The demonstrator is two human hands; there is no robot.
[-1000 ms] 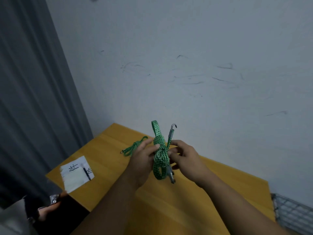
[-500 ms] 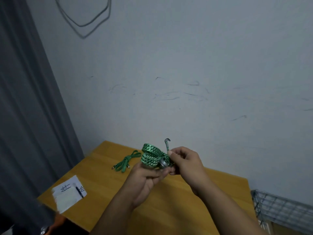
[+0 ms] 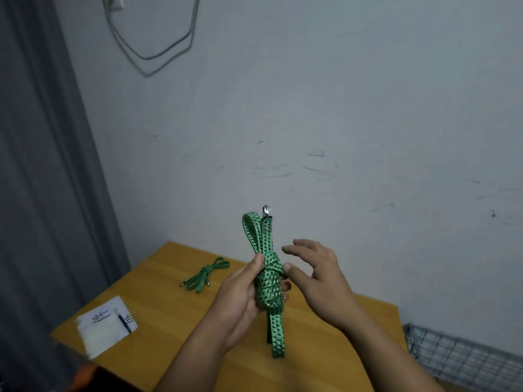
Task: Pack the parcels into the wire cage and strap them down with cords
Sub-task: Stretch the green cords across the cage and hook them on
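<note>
Since half a second ago, the right hand [image 3: 317, 281] has let go of the bundled green cord [image 3: 268, 281] and opened, its fingers now spread and apart from the bundle, only the thumb tip just beside the wrapped middle. Meanwhile the bundle has turned from lying sideways to standing upright. The left hand [image 3: 240, 295] is clamped around the cord's wrapped middle, thumb pressed on the front at the knot. From the fist a loop and a metal hook [image 3: 266, 219] stick up toward 12 o'clock, and a doubled tail hangs down toward 6 o'clock. A second green cord [image 3: 208, 274] lies on the yellow table [image 3: 169, 301] at about 10 o'clock from the held bundle, well apart from it. At 8 o'clock on the table lies a white sheet [image 3: 102, 329] with a pen [image 3: 124, 323] on it. At 4 o'clock, past the table's edge, the wire cage [image 3: 464, 360] shows in part.
</note>
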